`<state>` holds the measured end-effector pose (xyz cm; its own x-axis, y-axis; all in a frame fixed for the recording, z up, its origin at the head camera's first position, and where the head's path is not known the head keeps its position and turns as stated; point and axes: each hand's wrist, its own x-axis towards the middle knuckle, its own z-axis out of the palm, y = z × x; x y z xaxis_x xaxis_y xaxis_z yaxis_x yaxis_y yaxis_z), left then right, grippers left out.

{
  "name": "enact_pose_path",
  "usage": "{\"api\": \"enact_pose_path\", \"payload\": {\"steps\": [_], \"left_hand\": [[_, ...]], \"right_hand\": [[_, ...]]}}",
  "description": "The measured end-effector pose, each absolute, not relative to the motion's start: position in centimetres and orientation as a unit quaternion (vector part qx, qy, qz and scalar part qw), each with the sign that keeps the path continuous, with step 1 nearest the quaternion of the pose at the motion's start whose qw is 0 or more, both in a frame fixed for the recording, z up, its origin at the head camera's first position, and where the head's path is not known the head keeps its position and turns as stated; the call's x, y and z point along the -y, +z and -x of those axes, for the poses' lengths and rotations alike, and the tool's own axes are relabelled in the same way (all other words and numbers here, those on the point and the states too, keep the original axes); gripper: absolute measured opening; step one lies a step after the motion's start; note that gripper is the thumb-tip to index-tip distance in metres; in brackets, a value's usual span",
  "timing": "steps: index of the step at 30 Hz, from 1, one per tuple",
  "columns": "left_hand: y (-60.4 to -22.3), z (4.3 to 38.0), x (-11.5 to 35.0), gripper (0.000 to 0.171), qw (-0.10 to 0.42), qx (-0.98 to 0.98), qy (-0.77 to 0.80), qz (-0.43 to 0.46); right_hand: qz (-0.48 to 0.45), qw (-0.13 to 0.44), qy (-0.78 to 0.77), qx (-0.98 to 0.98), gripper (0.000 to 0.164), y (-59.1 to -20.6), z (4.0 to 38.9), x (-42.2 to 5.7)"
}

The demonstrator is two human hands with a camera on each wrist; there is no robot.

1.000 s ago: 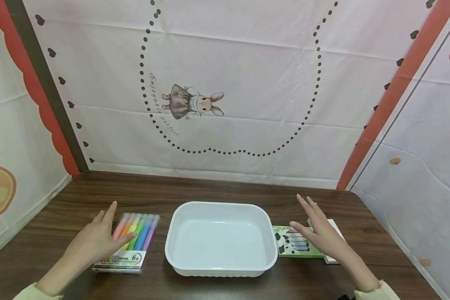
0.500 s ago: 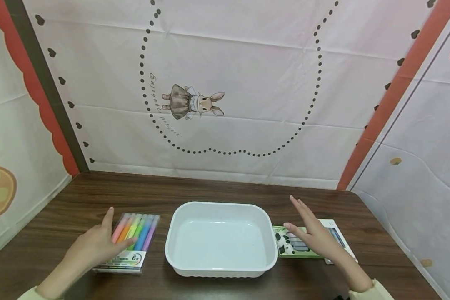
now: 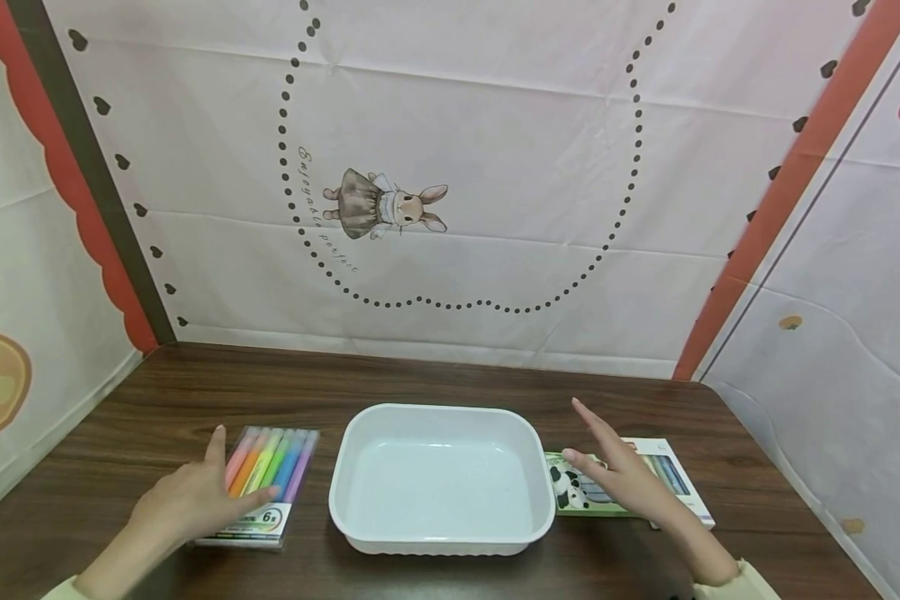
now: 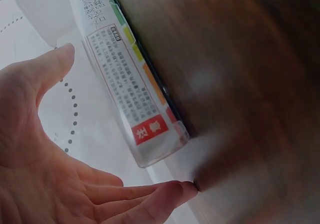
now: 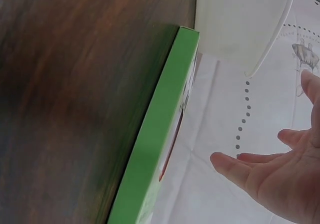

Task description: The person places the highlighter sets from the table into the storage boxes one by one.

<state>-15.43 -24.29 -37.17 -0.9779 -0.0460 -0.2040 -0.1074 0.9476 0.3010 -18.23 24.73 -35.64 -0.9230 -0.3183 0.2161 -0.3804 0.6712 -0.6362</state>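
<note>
In the head view a clear pack of six-colour highlighters [image 3: 283, 460] lies left of a white tray [image 3: 442, 546]. My left hand [image 3: 183, 504] is over the pack's left side, thumb and fingers spread apart. The left wrist view shows the pack's printed end [image 4: 122, 83] between thumb and fingers, without a grip on it. Right of the tray lies a green panda box [image 3: 573, 493] of pens. Above it hovers my right hand [image 3: 630, 483], fingers extended and holding nothing. In the right wrist view the box's green side [image 5: 155, 129] is apart from that hand.
A white box with a window showing coloured sticks [image 3: 686, 483] lies partly behind the right hand and forearm, beside the panda box. All stands on a dark wooden table [image 3: 420, 375]. A printed cloth [image 3: 495, 167] hangs behind the table and along both sides.
My right hand has moved left and a little lower over the panda box, uncovering more of the white box. My left hand has come slightly down beside the highlighters.
</note>
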Motion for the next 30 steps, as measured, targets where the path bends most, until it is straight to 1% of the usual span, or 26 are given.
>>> {"api": "enact_pose_path", "payload": {"steps": [10, 19, 30], "left_hand": [[-37.5, 15.5, 24.1, 0.131, 0.114, -0.981, 0.148, 0.052], [-37.6, 15.3, 23.6, 0.133, 0.105, -0.985, 0.131, 0.041], [-37.6, 15.3, 23.2, 0.138, 0.103, -0.986, 0.122, 0.041]], "right_hand": [[-0.183, 0.008, 0.393, 0.901, 0.066, -36.1, 18.6, -24.3], [-0.164, -0.037, 0.423, 0.891, 0.065, -36.1, 18.5, -23.8], [-0.164, -0.048, 0.412, 0.895, 0.065, -36.5, 18.7, -23.5]]}}
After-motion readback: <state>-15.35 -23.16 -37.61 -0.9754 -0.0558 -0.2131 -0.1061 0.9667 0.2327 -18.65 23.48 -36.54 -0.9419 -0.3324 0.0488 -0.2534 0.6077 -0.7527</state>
